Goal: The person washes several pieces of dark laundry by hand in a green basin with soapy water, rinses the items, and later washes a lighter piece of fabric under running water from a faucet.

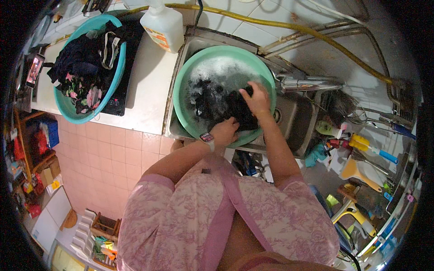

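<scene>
We see both hands in a green basin of suds, over wet dark cloth.
In the head view, our right hand has its thumb and fingers parted at the cloth's right side; our left hand curls its fingers at the cloth's lower edge, and we cannot tell whether they grip it. The cloth lies mostly left of the right fingers and above the left ones, with white suds farther above. Right of the right fingers we see the metal sink; well left of both hands' fingers, a blue basin holds dark and flowered clothes.
</scene>
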Available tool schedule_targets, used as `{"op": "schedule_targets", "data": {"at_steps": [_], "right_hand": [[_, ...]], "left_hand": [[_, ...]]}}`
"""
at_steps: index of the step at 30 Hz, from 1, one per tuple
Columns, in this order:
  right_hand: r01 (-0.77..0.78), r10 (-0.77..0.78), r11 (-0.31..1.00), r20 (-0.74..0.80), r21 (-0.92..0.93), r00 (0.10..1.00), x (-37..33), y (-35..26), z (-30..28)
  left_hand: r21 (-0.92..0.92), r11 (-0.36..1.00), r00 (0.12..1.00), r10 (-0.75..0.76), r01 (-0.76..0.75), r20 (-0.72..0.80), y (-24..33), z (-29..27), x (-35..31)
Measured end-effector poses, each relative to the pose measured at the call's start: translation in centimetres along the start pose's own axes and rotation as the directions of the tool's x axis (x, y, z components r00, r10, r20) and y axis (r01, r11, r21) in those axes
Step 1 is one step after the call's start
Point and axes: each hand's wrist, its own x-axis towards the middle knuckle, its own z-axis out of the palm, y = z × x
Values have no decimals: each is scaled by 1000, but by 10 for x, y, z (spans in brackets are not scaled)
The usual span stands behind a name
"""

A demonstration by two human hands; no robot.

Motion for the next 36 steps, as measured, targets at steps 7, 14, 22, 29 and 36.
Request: {"op": "schedule_targets", "data": {"at_steps": [7, 14, 22, 29, 36], "right_hand": [[150, 20, 960, 591, -237, 806, 43, -14, 45], [-165, 89, 956, 297, 241, 951, 11, 14, 38], [-271, 424, 672, -58, 689, 904, -60, 54, -10], [140, -79, 957, -235, 253, 969, -122, 46, -30], [407, -441, 885, 126, 227, 889, -111, -9, -1]], "left_hand": [[-54, 972, 680, -199, 229, -706, -28, -42, 5], [-297, 803, 650, -594, 517, -474, -86, -46, 13], [-392, 904, 692, -391, 168, -606, -51, -78, -12], [-286, 958, 666, -218, 7, -714, -51, -96, -16], [-295, 951, 849, -230, 93, -476, -40, -87, -20]]}}
